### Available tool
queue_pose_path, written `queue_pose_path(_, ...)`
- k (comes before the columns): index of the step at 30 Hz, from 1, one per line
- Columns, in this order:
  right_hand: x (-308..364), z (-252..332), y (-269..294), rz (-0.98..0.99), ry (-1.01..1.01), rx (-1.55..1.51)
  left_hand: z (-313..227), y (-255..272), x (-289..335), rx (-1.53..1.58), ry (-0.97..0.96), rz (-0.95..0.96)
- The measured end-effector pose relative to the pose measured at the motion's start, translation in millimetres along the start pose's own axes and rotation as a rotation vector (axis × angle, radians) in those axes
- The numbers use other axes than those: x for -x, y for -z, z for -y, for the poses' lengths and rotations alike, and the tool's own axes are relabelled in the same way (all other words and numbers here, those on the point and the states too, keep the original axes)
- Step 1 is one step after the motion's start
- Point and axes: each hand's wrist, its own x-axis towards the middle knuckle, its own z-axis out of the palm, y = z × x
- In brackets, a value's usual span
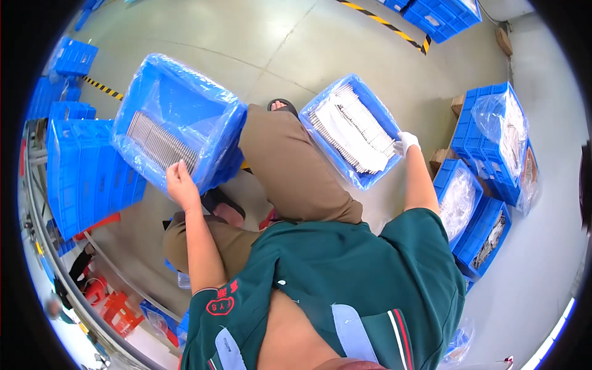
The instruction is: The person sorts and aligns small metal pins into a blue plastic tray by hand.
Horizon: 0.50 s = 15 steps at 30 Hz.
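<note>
My bare left hand (pixel 181 184) is at the near rim of a blue crate (pixel 161 66) lined with clear plastic. Its fingers are pinched together beside a row of thin grey metal parts (pixel 161 140) standing on edge inside; what they hold, if anything, I cannot make out. My right hand (pixel 407 143), in a white glove, grips the right rim of a second, smaller-looking blue crate (pixel 353 80). Rows of slim, light-coloured parts (pixel 364 114) fill that crate, with a white sheet (pixel 353 139) lying along them.
Stacked blue crates (pixel 89 176) stand at the left, more crates (pixel 487 139) with plastic-wrapped parts at the right. Red stools (pixel 120 313) are at lower left. Yellow-black tape (pixel 379 21) marks the grey floor (pixel 246 37). My knee is between the two crates.
</note>
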Motion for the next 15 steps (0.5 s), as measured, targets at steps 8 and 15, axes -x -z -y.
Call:
queue_pose_path(8, -120, -79, 20, -0.07, 0.163, 0.893, -11, -14, 1, -0.045, -0.001, 0.017)
queue_pose_path(15, -72, -42, -76, -0.169, 0.271, 0.996, -10, 7, 1, -0.149, 0.038, -0.014)
